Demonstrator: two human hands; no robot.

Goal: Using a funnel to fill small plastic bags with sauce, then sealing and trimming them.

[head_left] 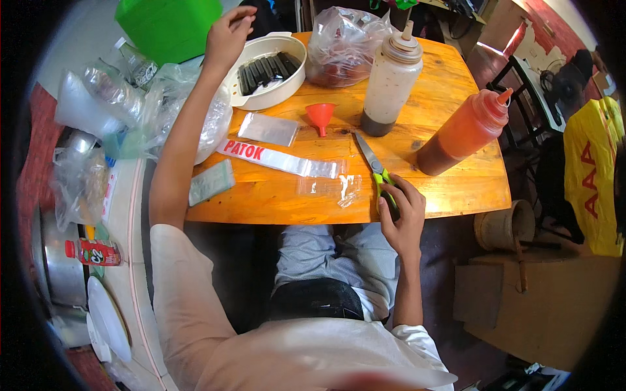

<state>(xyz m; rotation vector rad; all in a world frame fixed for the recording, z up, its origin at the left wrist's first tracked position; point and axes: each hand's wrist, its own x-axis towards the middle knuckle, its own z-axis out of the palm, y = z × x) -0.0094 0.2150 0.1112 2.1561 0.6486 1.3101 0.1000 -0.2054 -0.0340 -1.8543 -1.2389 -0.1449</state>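
My right hand [404,210] is at the front edge of the wooden table, its fingers around the green-and-black handles of a pair of scissors [374,163]. The blades point away from me and look closed. My left hand [231,36] is raised past a cream plastic basin [266,101], fingers curled; whether it holds anything cannot be made out. Several dark, filled narrow packets [269,71] lie in the basin. Left of the scissors are a plastic strip [283,161] with red lettering, clear plastic pieces [337,188], a stack of clear sleeves [269,129] and a greenish packet [212,182].
A red funnel [321,117] stands mouth up near a clear squeeze bottle [393,73] with dark liquid. Right of it is an orange squeeze bottle [462,132]. Behind sits a plastic bag [345,49] with reddish contents. A tiled counter [129,215] with bags and plates borders the left.
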